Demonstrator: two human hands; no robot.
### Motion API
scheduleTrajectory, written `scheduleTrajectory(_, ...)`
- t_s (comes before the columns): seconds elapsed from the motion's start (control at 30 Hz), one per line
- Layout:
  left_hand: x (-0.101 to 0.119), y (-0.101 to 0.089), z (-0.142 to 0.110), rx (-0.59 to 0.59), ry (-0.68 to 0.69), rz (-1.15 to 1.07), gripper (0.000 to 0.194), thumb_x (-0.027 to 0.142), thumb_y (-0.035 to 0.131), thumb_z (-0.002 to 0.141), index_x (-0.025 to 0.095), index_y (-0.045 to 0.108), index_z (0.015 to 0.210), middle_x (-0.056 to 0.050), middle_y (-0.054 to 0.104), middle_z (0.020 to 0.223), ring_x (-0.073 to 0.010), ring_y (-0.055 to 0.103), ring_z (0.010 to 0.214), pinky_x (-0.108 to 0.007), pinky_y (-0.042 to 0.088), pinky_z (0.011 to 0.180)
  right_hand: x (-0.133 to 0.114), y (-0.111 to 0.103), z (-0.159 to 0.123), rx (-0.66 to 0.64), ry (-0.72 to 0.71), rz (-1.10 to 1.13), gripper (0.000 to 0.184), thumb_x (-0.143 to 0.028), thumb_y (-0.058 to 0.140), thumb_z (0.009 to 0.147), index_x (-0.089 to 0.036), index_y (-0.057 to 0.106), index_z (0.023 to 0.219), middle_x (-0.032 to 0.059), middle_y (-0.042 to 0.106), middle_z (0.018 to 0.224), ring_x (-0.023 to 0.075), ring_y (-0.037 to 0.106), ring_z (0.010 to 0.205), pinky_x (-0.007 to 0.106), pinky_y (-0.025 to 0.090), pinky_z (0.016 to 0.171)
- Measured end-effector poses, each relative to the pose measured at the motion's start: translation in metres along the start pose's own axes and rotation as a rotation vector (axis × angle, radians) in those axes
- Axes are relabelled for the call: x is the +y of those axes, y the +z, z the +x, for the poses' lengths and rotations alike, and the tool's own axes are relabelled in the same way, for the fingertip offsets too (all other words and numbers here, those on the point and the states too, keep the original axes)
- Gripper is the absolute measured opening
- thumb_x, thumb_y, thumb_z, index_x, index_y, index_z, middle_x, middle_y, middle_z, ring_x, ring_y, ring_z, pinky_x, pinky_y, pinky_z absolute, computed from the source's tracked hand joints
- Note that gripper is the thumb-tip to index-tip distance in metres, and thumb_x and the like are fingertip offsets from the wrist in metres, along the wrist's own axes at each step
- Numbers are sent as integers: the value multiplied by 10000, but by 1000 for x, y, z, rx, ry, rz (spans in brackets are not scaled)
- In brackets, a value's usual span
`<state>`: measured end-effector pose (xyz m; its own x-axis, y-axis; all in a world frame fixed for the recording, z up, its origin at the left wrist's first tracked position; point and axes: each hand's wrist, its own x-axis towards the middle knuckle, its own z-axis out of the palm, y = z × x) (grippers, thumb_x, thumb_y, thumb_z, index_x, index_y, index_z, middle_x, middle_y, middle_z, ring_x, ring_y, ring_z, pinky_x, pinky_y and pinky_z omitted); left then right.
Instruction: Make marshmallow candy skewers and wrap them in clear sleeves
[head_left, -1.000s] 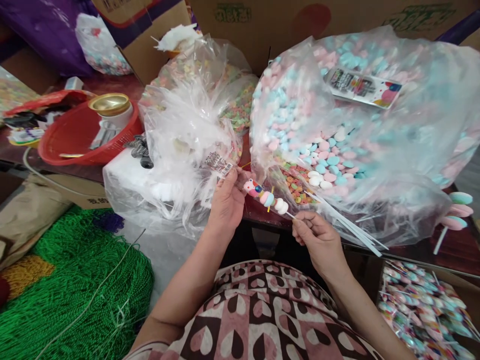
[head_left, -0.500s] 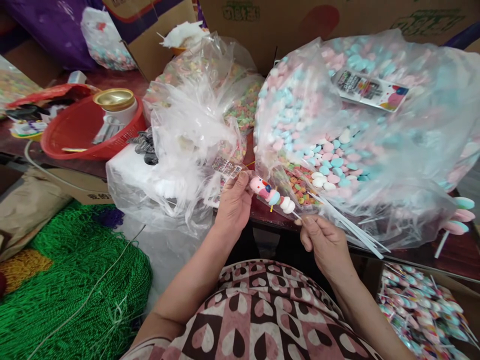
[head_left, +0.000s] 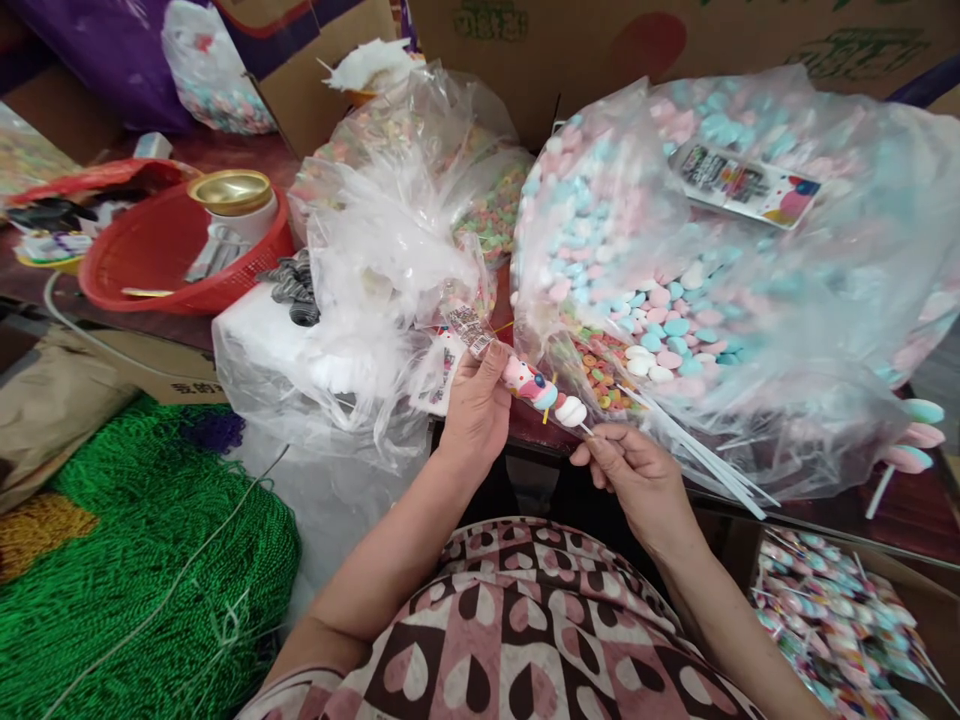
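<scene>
A marshmallow skewer [head_left: 571, 411] of pink, blue and white pieces lies slantwise between my hands, partly inside a clear printed wrapper [head_left: 469, 328]. My left hand [head_left: 478, 415] is closed on the wrapper around the skewer's upper end, thumb on top. At the lower end, my right hand [head_left: 637, 475] pinches the skewer's thin white stick just below the white marshmallows. Just beyond the right hand, several loose white sticks [head_left: 697, 450] lean over the table edge, beside colourful ring candies [head_left: 606, 370] in an open bag.
A large clear bag of pink, blue and white marshmallows [head_left: 675, 345] fills the right of the table. Empty wrappers [head_left: 375, 230] pile up left of it, near a red basket [head_left: 112, 265]. Finished skewers [head_left: 832, 620] fill a box below right. Green cords [head_left: 150, 560] heap at lower left.
The wrapper and skewer have shifted slightly, with the wrapper's printed top tilted more to the right. My right hand has moved slightly up and left along the stick, closer to the marshmallows.
</scene>
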<state>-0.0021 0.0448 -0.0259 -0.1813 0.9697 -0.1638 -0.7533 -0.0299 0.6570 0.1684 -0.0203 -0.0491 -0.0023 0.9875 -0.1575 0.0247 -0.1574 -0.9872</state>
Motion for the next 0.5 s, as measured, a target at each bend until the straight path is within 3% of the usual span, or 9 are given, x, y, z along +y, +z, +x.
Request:
scheduleTrajectory(0.17, 5, -2, 0, -22, 7, 26, 91, 298, 710, 819, 210, 685, 811, -5, 704, 850, -136, 656, 793, -287, 498, 793, 2, -1, 1, -31, 31, 29, 277, -474, 682, 827, -206, 627, 869, -18, 657, 621, 74, 412, 379, 224, 309, 382)
scheduleTrajectory(0.3, 17, -12, 10, 67, 70, -29, 39, 173, 716, 788, 207, 696, 794, 9, 715, 825, -108, 672, 797, -249, 499, 830, -2, -15, 0, -8, 30, -22, 296, -489, 690, 819, -201, 646, 874, -31, 613, 548, 81, 438, 395, 214, 320, 395)
scheduleTrajectory(0.4, 23, -18, 16, 118, 104, -68, 79, 147, 742, 758, 195, 686, 788, 25, 712, 799, -73, 660, 733, -208, 498, 774, -7, -31, 6, 98, 1, -119, 292, -484, 707, 808, -200, 659, 857, -41, 579, 514, 82, 430, 397, 210, 314, 391)
scheduleTrajectory(0.5, 17, -18, 14, 103, 54, -73, 104, 160, 766, 743, 178, 675, 791, 27, 703, 770, -68, 653, 705, -203, 504, 762, -7, -46, 21, 242, -44, -242, 293, -494, 673, 835, -204, 666, 875, -46, 559, 513, 91, 425, 398, 221, 325, 395)
